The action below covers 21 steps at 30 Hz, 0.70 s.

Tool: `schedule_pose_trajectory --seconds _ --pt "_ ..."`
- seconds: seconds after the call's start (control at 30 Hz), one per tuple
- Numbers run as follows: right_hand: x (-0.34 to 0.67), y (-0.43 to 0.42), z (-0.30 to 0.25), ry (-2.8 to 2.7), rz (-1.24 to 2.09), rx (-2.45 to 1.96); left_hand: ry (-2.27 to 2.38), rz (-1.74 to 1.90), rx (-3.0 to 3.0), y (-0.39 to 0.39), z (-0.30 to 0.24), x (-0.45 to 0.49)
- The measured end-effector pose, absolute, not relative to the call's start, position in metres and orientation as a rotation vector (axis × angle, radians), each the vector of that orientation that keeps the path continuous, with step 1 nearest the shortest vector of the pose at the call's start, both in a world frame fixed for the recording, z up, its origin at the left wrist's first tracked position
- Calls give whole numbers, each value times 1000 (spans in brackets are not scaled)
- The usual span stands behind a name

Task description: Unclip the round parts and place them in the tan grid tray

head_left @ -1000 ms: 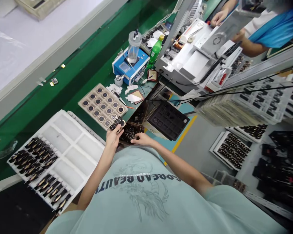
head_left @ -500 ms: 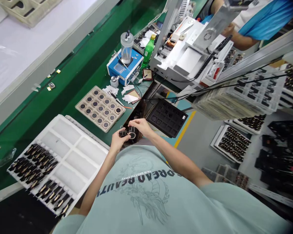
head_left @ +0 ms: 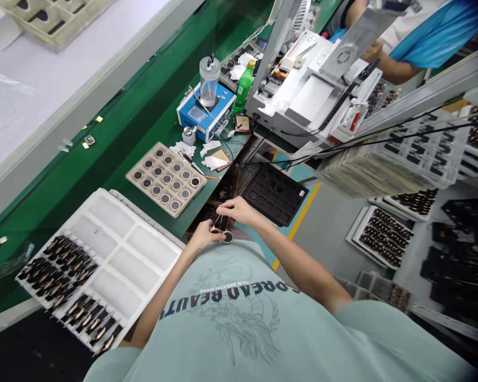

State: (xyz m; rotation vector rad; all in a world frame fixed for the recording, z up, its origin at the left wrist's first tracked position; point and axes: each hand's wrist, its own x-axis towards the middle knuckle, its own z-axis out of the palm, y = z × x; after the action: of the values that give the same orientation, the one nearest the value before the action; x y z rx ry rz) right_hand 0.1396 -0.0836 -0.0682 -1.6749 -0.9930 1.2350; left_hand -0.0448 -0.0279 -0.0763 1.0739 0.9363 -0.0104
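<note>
Close to my waist, both hands meet over small dark pieces. My left hand [head_left: 203, 236] is closed round a black binder clip, with a round gold-rimmed part [head_left: 215, 230] showing at its thumb. With pinched fingers my right hand [head_left: 239, 209] grips the wire handles of another black binder clip [head_left: 222, 223]. A second round part [head_left: 228, 236], dark-faced and light-rimmed like a watch case, sits just below that clip. The fingers partly cover the clips, so I cannot tell exactly how they sit on the parts.
A beige tray [head_left: 132, 173] holds rows of round dark-faced parts. On the left, a white compartment tray [head_left: 137, 241] carries many clipped pieces. A blue box [head_left: 199, 130], green bottle [head_left: 244, 85] and black tray [head_left: 290, 209] lie beyond. A co-worker's arm [head_left: 396, 66] shows at upper right.
Both hands have shifted slightly right in the picture, and the two clipped parts are now closer together and tilted, their round rims facing up more. My right hand still pinches the wire handles.
</note>
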Motion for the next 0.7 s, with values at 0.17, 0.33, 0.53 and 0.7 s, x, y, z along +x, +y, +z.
schedule_pose_trajectory --seconds 0.17,0.33,0.53,0.7 --pt "162 -96 -82 -776 1133 -1817 1137 114 831 -18 -89 -66" --pt "149 -102 -125 -787 1235 -1959 1310 223 771 0 -93 -83" --pt "122 -94 -133 -1289 1076 -1788 1303 215 786 6 -100 -65" --pt "130 -87 -114 -1656 898 -1602 1166 197 791 14 -111 -28"
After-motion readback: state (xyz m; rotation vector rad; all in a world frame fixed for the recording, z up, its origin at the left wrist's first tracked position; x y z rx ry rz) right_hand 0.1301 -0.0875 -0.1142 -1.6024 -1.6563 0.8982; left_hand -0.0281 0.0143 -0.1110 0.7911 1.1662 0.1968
